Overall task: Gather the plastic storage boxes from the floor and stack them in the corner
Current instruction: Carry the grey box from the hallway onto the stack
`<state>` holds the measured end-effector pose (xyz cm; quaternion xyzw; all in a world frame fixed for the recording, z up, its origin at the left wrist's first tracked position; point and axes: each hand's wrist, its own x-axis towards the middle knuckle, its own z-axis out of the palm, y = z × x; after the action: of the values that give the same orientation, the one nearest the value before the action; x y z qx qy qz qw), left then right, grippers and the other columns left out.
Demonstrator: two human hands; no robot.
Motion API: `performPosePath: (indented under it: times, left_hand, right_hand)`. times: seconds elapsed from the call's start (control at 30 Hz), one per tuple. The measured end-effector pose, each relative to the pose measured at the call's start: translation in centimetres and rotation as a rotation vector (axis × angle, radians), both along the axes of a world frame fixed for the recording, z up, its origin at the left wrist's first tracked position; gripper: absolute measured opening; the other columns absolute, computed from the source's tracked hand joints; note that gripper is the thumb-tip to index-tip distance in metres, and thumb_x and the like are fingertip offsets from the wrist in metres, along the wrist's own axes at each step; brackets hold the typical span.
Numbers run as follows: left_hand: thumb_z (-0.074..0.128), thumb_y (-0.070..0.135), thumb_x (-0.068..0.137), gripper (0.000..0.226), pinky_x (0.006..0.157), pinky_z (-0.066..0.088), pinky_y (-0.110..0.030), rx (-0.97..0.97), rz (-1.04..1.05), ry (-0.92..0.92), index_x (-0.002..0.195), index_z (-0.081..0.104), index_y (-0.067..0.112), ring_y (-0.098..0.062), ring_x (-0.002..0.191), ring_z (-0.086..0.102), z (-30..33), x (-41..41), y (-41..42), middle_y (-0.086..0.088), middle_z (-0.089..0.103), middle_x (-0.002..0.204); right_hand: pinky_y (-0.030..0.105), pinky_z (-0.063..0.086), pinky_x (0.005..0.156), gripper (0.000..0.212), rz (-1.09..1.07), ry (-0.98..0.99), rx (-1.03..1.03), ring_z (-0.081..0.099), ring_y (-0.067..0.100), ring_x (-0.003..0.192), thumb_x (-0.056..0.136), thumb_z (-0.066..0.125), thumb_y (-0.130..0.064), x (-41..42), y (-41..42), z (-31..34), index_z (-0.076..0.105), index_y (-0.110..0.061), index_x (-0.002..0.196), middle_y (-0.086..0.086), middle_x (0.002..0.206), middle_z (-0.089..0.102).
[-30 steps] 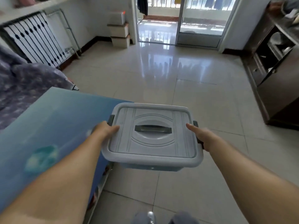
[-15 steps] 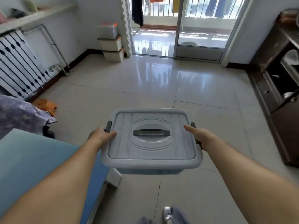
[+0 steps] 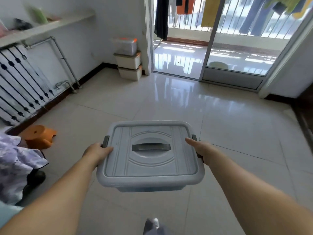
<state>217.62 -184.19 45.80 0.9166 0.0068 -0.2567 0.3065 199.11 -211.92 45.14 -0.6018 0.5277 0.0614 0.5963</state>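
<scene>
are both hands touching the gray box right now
Touching. The head view shows the left hand and right hand gripping opposite sides of the gray box.

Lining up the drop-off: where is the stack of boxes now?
Head view, upper middle: the stack of three plastic storage boxes stands in the far left corner, against the white wall, just left of the balcony doorway.

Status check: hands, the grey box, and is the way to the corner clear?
Left hand and right hand grip grey box by its sides. Three boxes stacked in corner. Open floor ahead; orange stool off left.
</scene>
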Motion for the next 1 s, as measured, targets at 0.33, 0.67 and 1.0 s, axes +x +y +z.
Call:
performPosePath:
  times: [0.33,0.67,1.0]
  left_hand:
    - [0.059,0.028,0.088,0.039,0.082,0.053,-0.040,-0.045,0.044,0.023,0.119,0.060,0.004,-0.033,0.091,0.064,-1.0,21.4,-14.6,-0.015,0.065,0.101]
    - [0.057,0.025,0.091,0.042,0.071,0.049,-0.036,-0.102,0.213,0.078,0.127,0.054,0.004,-0.027,0.078,0.061,0.5,41.1,-27.9,-0.016,0.065,0.104]
    - [0.057,0.025,0.092,0.037,0.060,0.049,-0.031,-0.123,0.298,0.114,0.123,0.056,0.005,-0.026,0.076,0.064,-0.9,63.5,-35.4,-0.012,0.067,0.092]
  right_hand:
    - [0.050,0.050,0.096,0.071,0.047,0.045,-0.042,0.063,0.037,0.103,0.074,0.071,-0.052,22.9,-15.7,-0.7,0.057,0.001,0.119,0.020,0.113,0.065]
    - [0.051,0.050,0.095,0.064,0.189,0.025,-0.073,0.064,0.037,0.100,0.076,0.070,-0.049,47.9,-31.4,1.3,0.057,-0.002,0.117,0.020,0.111,0.065]
    - [0.044,0.054,0.087,0.049,0.279,-0.038,-0.101,0.066,0.033,0.093,0.082,0.066,-0.044,72.9,-40.9,0.5,0.061,-0.001,0.105,0.012,0.086,0.064]
